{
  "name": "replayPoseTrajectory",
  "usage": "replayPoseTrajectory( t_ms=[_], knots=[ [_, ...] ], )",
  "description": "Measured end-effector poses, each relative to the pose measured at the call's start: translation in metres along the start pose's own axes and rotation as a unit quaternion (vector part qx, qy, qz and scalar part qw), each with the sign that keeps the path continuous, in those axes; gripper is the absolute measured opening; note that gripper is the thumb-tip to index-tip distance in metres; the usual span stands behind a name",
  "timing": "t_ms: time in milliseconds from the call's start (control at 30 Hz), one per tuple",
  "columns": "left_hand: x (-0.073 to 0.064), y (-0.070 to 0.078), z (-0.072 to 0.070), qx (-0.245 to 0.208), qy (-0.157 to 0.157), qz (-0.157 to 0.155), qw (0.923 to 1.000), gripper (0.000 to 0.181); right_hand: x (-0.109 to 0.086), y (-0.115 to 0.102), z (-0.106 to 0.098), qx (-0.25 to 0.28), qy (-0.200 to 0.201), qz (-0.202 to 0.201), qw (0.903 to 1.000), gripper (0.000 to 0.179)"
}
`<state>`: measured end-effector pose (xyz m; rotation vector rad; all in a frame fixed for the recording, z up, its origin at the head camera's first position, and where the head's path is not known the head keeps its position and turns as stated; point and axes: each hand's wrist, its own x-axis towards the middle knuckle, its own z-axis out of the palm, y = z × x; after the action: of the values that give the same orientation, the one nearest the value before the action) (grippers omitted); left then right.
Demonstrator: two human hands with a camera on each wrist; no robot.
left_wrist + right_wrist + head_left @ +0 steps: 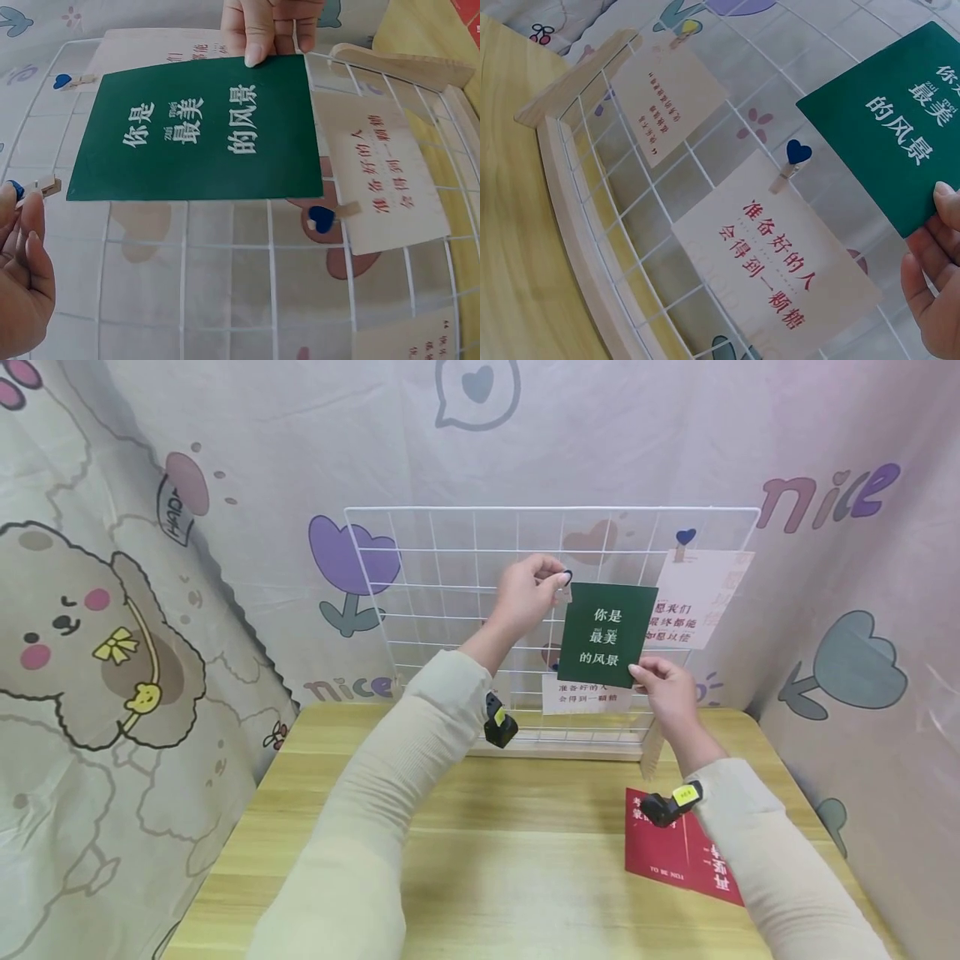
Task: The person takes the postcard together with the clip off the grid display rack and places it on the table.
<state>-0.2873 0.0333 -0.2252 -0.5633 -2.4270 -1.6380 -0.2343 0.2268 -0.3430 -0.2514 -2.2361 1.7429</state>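
Note:
My right hand [673, 700] pinches the lower right corner of a green card [609, 635] with white Chinese lettering, between thumb and fingers. The card stands upright in front of the white wire grid [431, 625]. My left hand [525, 597], near the card's upper left corner, pinches a small wooden clothespin [46, 186] with a blue heart. In the left wrist view the clothespin's tip points at the card's edge, with a narrow gap between them. Behind the card, a pale card [772, 262] with red lettering hangs from a blue-heart clothespin [799, 154].
Another pale card [701, 597] hangs at the grid's upper right, and one [671, 97] hangs lower left. The grid stands in a wooden base [562, 749] on the wooden table [480, 860]. Red cards [652, 852] lie by my right forearm. Printed cloth [225, 427] surrounds the table.

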Motion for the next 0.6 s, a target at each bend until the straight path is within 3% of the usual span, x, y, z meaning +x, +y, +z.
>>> replayPoseTrajectory(
  t_ms=[600],
  knots=[
    [-0.026, -0.032, -0.012, 0.011, -0.005, -0.022, 0.9997, 0.014, -0.016, 0.019, 0.000, -0.012, -0.013, 0.005, 0.9998, 0.029]
  ],
)
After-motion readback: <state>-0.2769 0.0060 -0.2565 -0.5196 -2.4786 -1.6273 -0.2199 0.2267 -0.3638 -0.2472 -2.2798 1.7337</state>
